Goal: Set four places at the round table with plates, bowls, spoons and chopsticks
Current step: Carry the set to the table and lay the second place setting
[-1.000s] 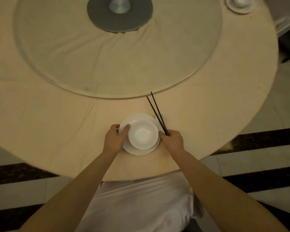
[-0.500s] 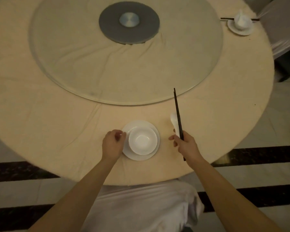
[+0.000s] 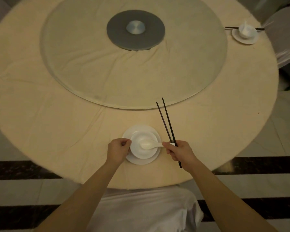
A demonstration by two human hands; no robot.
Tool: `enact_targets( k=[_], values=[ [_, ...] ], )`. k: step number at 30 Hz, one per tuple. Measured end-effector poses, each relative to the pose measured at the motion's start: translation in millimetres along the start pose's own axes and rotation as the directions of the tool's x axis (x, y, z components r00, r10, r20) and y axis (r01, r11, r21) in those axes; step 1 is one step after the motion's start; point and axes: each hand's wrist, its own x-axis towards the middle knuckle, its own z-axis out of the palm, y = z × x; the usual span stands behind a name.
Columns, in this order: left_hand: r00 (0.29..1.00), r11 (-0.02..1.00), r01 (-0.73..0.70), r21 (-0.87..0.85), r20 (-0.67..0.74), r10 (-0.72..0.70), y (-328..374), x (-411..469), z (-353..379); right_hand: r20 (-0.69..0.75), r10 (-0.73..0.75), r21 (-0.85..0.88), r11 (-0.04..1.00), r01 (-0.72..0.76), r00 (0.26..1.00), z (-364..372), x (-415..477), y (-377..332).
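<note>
A white plate (image 3: 141,160) sits near the front edge of the round table (image 3: 57,131), with a white bowl (image 3: 141,152) on it. A white spoon (image 3: 149,145) lies with its scoop in the bowl and its handle pointing right. My right hand (image 3: 179,151) pinches the spoon's handle tip and also holds a pair of dark chopsticks (image 3: 167,121), which point away over the cloth. My left hand (image 3: 118,150) is curled at the plate's left rim, touching it.
A large glass turntable (image 3: 134,54) with a dark round base (image 3: 136,30) fills the table's middle. A second place setting (image 3: 244,33), with chopsticks behind it, stands at the far right. A white-covered chair (image 3: 146,210) is below me, another (image 3: 285,39) at the right.
My right hand swung the spoon from right of the plate into the bowl. The chopsticks stayed in that hand and have spread apart. The left hand stayed at the plate's rim.
</note>
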Motion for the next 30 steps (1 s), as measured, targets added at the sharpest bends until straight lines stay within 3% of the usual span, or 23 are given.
enact_targets(
  k=[22,26,28,30],
  values=[
    [0.999,0.997,0.015,-0.073,-0.028,-0.017,-7,1,-10,0.042,0.084,0.023,0.996,-0.085,0.996,12,17,2],
    [0.975,0.998,0.007,-0.066,-0.219,-0.022,-4,-3,-15,-0.065,0.096,0.096,0.991,-0.090,0.993,-2,13,4],
    [0.941,0.995,-0.037,-0.091,-0.338,0.004,0,-9,-17,-0.067,0.111,0.204,0.974,-0.095,0.992,-10,10,9],
    [0.926,0.987,-0.117,-0.113,-0.370,0.068,6,-21,-14,-0.046,0.104,0.286,0.954,-0.087,0.993,-15,5,15]
  ],
)
